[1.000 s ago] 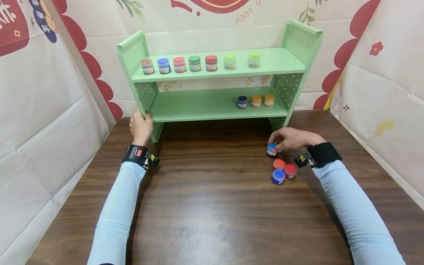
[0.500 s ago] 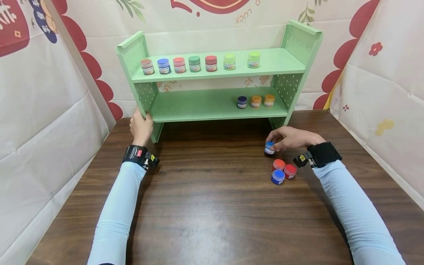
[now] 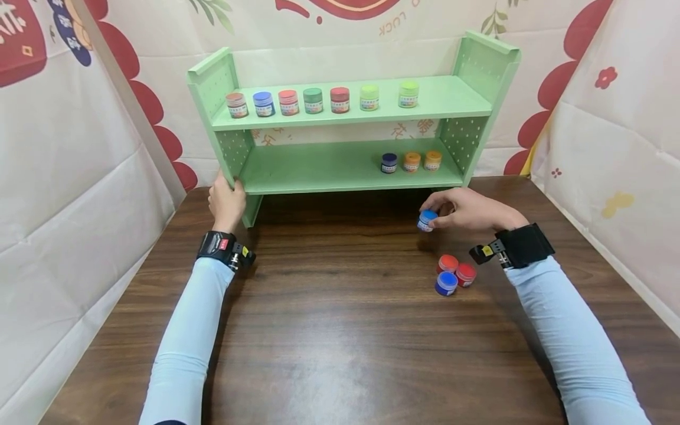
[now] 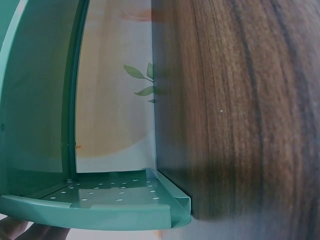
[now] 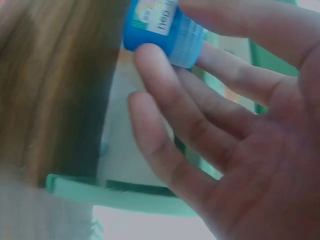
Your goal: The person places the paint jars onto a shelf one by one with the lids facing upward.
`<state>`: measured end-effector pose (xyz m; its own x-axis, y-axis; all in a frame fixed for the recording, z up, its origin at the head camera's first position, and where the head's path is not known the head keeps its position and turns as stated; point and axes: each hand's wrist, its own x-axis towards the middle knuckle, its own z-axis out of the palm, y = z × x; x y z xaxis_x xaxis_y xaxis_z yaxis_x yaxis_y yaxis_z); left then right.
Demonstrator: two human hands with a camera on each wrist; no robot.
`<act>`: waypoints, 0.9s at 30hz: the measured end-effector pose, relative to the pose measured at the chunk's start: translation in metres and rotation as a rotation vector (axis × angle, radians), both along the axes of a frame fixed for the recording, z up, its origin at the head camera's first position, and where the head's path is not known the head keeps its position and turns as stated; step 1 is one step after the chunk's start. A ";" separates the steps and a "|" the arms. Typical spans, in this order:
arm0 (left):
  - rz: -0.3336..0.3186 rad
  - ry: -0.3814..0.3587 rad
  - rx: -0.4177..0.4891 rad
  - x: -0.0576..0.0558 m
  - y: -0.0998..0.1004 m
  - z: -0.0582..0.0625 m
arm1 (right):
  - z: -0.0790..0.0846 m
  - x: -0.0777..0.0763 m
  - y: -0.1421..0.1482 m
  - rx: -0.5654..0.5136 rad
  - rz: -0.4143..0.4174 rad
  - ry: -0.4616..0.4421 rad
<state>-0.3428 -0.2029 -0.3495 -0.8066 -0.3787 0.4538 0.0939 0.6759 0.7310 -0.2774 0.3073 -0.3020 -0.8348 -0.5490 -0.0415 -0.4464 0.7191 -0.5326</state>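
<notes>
Between the thumb and fingers of my right hand (image 3: 461,209) is a small blue paint jar (image 3: 427,221), held above the table in front of the shelf's right end. The right wrist view shows the jar's label (image 5: 159,16) and blue body up close. With my left hand (image 3: 226,203) I grip the lower left side of the green two-tier shelf (image 3: 340,188); in the left wrist view only a bit of the fingers (image 4: 45,233) shows at the side panel's edge. Two red jars (image 3: 466,274) and a darker blue jar (image 3: 446,284) stand together on the table, nearer me than the right hand.
On the upper tier stands a row of several jars, among them a dark green one (image 3: 313,101) and a lime one (image 3: 408,94). The lower tier bears a navy jar (image 3: 389,163) and two orange-yellow jars (image 3: 411,162) toward its right. A printed cloth (image 3: 340,59) hangs behind.
My right hand has lifted the blue jar off the table and carried it forward and slightly left, toward the shelf. The left hand stays at the shelf's side.
</notes>
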 end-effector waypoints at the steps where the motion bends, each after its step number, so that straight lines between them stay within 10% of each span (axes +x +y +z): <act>1: -0.002 -0.001 0.000 -0.001 0.000 0.000 | 0.003 0.001 -0.001 -0.007 -0.011 0.024; 11: -0.002 -0.010 0.009 0.001 0.000 0.000 | 0.036 0.000 -0.030 0.005 -0.036 0.265; 27: -0.007 -0.010 0.008 -0.001 0.000 -0.001 | 0.056 -0.056 -0.102 0.043 -0.015 0.361</act>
